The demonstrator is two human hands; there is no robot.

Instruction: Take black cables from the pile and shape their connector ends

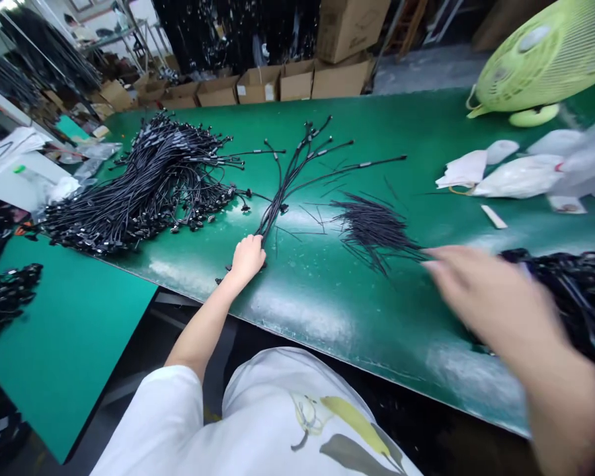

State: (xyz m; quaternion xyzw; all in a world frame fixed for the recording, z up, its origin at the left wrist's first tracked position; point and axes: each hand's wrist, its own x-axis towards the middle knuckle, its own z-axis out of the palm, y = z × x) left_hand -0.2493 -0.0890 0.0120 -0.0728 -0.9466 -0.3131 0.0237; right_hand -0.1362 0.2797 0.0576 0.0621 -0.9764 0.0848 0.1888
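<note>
The left hand (249,256), just off centre towards 8 o'clock, is closed around a bundle of black cables (281,190) that fans out towards 1 o'clock; the fist hides the gripped stretch. The right hand (496,301), between 3 and 4 o'clock, is motion-blurred, its fingertips at the end of a pile of thin black strips (374,226); whether it pinches any, I cannot tell. Beyond it, a dark cable heap (582,281) is partly covered by the hand and cut off by the frame. A larger cable pile (143,178) lies at 10 o'clock, its strands too tangled to separate. At 2 o'clock, the green fan (540,56) is cropped.
</note>
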